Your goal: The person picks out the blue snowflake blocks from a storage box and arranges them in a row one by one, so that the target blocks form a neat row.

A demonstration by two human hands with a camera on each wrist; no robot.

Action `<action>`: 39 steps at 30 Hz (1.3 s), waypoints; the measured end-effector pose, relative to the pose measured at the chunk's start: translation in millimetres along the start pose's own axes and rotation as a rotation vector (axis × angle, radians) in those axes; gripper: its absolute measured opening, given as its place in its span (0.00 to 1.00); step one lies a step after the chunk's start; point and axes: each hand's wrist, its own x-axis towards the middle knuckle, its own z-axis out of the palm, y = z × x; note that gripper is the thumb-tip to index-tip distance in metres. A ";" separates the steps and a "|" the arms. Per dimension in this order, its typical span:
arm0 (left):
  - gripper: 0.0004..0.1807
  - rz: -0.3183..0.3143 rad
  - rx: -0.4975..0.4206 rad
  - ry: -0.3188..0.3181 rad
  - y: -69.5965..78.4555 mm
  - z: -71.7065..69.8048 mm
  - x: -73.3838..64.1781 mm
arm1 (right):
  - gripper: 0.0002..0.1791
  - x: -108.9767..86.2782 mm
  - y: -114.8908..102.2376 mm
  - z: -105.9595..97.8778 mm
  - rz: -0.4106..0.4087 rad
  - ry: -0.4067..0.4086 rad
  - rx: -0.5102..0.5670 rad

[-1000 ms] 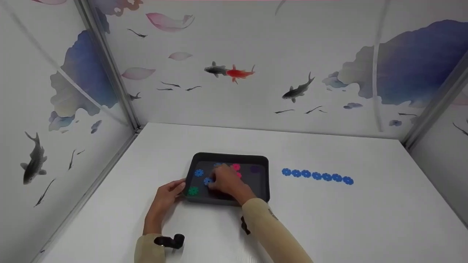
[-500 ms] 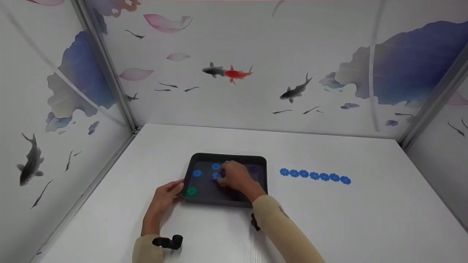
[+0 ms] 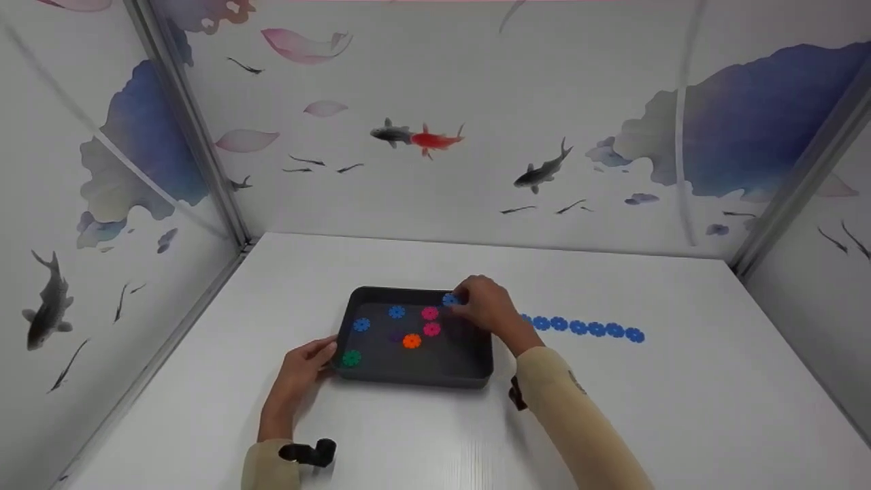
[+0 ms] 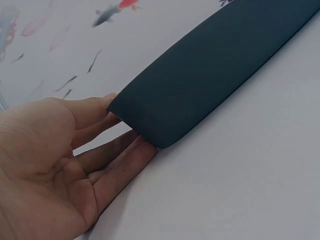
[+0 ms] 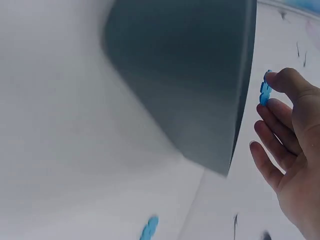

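My right hand point(image 3: 488, 305) pinches a blue flower-shaped disc point(image 3: 450, 299) between thumb and fingers, above the back right of the dark tray point(image 3: 415, 380). In the right wrist view that blue disc point(image 5: 265, 90) is seen edge-on, past the tray's wall. My left hand point(image 3: 304, 369) holds the tray's left side, thumb at the rim and fingers against the lower wall, as the left wrist view shows. Inside the tray lie two blue discs point(image 3: 397, 312), two pink discs point(image 3: 430, 313), an orange disc point(image 3: 412, 341), a green disc point(image 3: 351, 358) and a dark purple disc point(image 3: 395, 337).
Right of the tray, several blue discs form a row point(image 3: 578, 327) on the white table point(image 3: 422, 442); my right wrist covers its left end. White walls point(image 3: 435, 197) printed with fish and petals enclose the table at the back and sides.
My right hand has lifted a blue disc from the middle of the tray and carried it toward the back right rim, uncovering the pink and orange discs. My left hand keeps its place on the tray.
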 end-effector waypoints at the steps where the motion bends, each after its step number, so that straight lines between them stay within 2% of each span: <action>1: 0.22 0.001 0.004 -0.003 -0.2 0.0 0.3 | 0.17 -1.1 4.9 -4.6 0.004 0.008 -0.003; 7: 0.23 -0.004 0.056 -0.006 -1.5 0.0 1.2 | 0.18 -10.2 37.6 -26.1 0.019 0.043 -0.024; 13: 0.23 -0.013 0.054 -0.006 -3.5 -1.3 0.2 | 0.19 -20.2 70.3 -38.2 0.042 0.045 -0.057; 20: 0.23 -0.008 0.045 -0.002 -1.4 -0.2 -0.1 | 0.21 -37.7 112.9 -47.4 0.169 0.024 0.009; 26: 0.22 -0.009 0.041 0.007 0.0 0.2 -0.6 | 0.24 -59.4 148.8 -62.9 0.238 0.017 0.034; 39: 0.23 -0.015 0.043 0.005 1.0 0.0 -1.3 | 0.26 -94.6 199.5 -114.5 0.306 0.036 -0.024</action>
